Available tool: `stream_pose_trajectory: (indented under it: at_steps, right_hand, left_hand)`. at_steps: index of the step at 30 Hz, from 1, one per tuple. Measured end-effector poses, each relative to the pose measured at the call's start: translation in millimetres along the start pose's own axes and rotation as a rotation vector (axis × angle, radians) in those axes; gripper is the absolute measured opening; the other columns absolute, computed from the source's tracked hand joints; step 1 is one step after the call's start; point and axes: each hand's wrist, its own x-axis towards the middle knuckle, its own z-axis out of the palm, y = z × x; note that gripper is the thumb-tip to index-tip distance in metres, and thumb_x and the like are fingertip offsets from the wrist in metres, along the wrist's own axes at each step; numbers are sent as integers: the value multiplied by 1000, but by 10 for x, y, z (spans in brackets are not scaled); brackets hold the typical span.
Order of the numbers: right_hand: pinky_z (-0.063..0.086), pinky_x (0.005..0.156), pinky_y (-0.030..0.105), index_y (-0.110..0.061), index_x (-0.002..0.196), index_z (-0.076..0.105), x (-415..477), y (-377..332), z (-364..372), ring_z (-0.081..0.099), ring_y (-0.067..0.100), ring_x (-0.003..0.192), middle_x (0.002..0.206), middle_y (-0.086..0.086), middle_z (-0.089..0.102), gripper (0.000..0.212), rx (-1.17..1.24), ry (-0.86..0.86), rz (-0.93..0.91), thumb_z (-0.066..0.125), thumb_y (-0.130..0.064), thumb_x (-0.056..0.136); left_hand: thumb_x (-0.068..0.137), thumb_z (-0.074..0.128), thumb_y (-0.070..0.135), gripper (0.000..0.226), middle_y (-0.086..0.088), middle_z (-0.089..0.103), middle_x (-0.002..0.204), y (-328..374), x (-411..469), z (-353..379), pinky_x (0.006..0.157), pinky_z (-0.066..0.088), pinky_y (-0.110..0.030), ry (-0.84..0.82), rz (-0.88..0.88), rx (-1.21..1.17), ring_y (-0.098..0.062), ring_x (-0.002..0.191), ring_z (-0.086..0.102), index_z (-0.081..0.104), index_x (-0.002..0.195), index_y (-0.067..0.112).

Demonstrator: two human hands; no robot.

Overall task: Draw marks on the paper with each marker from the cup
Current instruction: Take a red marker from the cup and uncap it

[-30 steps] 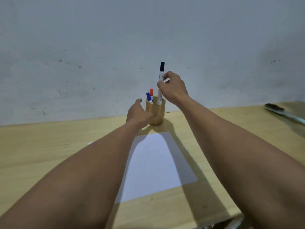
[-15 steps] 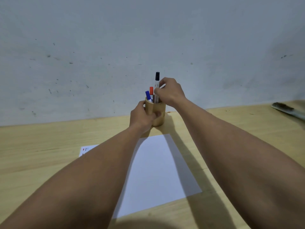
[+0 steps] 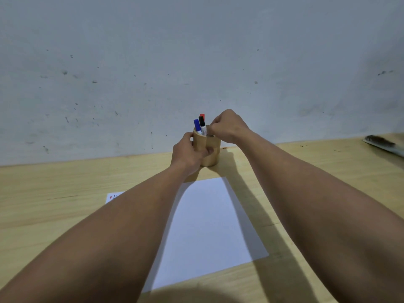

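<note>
At table's (image 3: pixel 65 182) far edge: L hand (image 3: pixel 188 154) wraps cup (image 3: pixel 211 149); R hand (image 3: pixel 227 127) pinches black marker (image 3: pixel 202 125) at rim.

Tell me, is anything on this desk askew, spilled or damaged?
Nothing stands out. The wooden cup stands upright with its three markers inside, steadied by the left hand. The white paper lies flat and looks unmarked.

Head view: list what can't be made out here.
- Small paper: mostly hidden under the left forearm; its marks too small to read.
- Brush-like object: cut off by the right edge, blurred.
- Black marker: barrel hidden inside the cup; whether the right hand grips it is unclear.
</note>
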Motion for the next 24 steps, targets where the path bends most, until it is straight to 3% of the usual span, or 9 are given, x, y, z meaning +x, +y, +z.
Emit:
stream_pose_trajectory:
  at_steps: [2, 5, 8, 11, 13, 16, 19, 21, 24]
  right_hand:
    - [50, 69, 34, 0, 98, 78, 12, -7, -13, 59, 27, 76, 83, 7, 68, 30, 10, 8, -8, 57, -10, 80]
    - [57, 87, 38, -6, 104, 78, 55, -15, -8, 67, 27, 101, 105, 9, 74, 27, 63, 40, -19, 55, -6, 89]
    - [55, 88, 34, -9, 111, 75, 114, -37, 27, 63, 24, 105, 110, 6, 70, 27, 82, 28, -17, 56, -8, 93]
    - [54, 93, 44, -1, 112, 75, 179, -69, 63, 66, 28, 100, 112, 15, 74, 33, 113, 9, -5, 51, -10, 93]
    - [55, 84, 42, 7, 115, 71, 218, -74, 69, 64, 31, 88, 103, 20, 73, 36, 137, -15, 14, 50, -9, 91]
    - [49, 71, 33, 10, 105, 72, 247, -50, 41, 57, 23, 72, 84, 13, 64, 27, 207, -72, 9, 53, -1, 90]
    - [57, 80, 34, -6, 101, 72, 249, -3, 34, 63, 20, 81, 94, 10, 67, 14, 289, -66, -13, 59, -8, 97]
    - [51, 70, 24, -10, 101, 69, 243, 11, 29, 60, 13, 82, 95, 4, 65, 10, 293, -15, -41, 61, -15, 100]
    - [41, 61, 18, -10, 113, 65, 238, 7, -12, 58, 17, 90, 105, 4, 63, 16, 325, 58, -78, 57, -19, 103]
  left_hand:
    - [79, 82, 27, 64, 3, 63, 111, -1, 14, -8, 69, 47, -21, -13, 3, 1, -16, 96, 62, 51, 135, 20]
    - [79, 83, 24, 66, 1, 63, 116, -18, 37, -17, 70, 46, -21, -27, 4, 6, -16, 99, 61, 50, 137, 18]
    - [79, 83, 23, 67, 2, 61, 114, -34, 59, -36, 62, 43, -14, -43, 7, 5, -15, 97, 59, 49, 137, 18]
    - [78, 84, 24, 68, 2, 61, 113, -34, 76, -56, 62, 42, -13, -56, 10, 12, -15, 95, 59, 49, 137, 18]
    - [77, 85, 24, 69, 1, 62, 116, -45, 87, -66, 62, 43, -13, -61, 11, 12, -16, 96, 60, 50, 137, 18]
    - [76, 85, 22, 69, -1, 64, 118, -59, 95, -77, 61, 44, -13, -61, 15, 13, -18, 99, 63, 51, 136, 17]
    - [77, 85, 22, 69, 0, 63, 119, -62, 88, -78, 62, 45, -15, -63, 16, 13, -19, 100, 63, 50, 137, 17]
    - [77, 84, 23, 71, -1, 63, 122, -58, 79, -68, 67, 47, -18, -58, 15, 15, -20, 104, 63, 49, 139, 17]
    - [79, 83, 27, 73, 2, 59, 125, -34, 55, -49, 73, 47, -22, -60, 7, 30, -19, 107, 59, 46, 141, 18]
